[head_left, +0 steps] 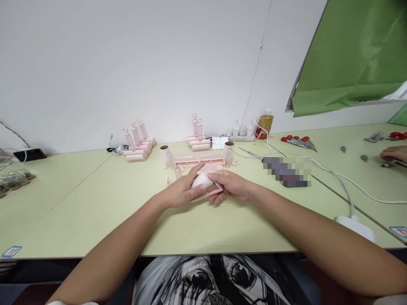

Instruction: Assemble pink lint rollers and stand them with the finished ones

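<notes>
Between both hands, low over the table, is a white lint roller roll set against a pink plastic cover. My left hand grips its left side, with the thumb lying across the white roll. My right hand closes on the right side, thumb on top and fingers curled underneath. Just beyond the hands lie pink cover halves. Rolls with brown cardboard cores stand at the left and right of these pieces. Small pink parts are beside my left hand.
Pink lint rollers rest in groups at the back left and back centre. A power strip, a bottle, scissors, a pixelated phone-like object and white cables lie rightward. Another person's hand is far right.
</notes>
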A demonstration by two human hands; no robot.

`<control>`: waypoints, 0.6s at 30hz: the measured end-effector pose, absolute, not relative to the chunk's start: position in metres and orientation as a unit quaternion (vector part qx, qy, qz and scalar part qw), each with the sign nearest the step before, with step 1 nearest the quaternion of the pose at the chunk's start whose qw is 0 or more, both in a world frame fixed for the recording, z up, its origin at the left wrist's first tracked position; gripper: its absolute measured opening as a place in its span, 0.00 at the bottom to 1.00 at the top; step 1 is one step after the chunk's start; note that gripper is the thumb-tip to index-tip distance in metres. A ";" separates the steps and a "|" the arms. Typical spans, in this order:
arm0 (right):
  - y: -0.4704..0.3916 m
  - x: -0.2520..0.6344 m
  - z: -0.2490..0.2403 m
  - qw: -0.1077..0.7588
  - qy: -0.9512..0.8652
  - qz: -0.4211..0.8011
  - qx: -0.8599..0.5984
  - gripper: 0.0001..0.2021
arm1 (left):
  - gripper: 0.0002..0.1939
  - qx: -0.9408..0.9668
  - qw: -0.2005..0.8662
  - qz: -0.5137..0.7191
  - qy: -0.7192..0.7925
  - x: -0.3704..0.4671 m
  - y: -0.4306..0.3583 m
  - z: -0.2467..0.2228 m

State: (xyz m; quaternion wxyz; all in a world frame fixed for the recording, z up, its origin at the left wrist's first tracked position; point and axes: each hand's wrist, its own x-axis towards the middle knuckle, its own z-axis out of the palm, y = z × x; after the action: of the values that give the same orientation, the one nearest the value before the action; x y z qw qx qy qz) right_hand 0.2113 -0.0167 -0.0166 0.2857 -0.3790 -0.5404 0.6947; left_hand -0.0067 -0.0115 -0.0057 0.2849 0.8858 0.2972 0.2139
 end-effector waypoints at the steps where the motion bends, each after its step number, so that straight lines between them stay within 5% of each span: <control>1: -0.017 0.211 -0.017 0.284 -0.548 0.691 -0.377 0.22 | 0.36 0.884 0.291 0.212 0.297 -0.006 -0.012 -0.005; 6: -0.019 0.209 -0.016 0.288 -0.565 0.680 -0.370 0.22 | 0.26 0.885 0.294 0.207 0.298 -0.003 -0.013 -0.002; 18: -0.014 0.211 -0.022 0.292 -0.520 0.723 -0.349 0.20 | 0.25 0.880 0.320 0.215 0.276 -0.006 -0.012 0.004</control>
State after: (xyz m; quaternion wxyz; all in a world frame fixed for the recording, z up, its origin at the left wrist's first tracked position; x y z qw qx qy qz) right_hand 0.2110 -0.0144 -0.0216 0.2919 -0.3490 -0.5202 0.7227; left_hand -0.0058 -0.0117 0.0036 0.3204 0.8802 0.2760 0.2153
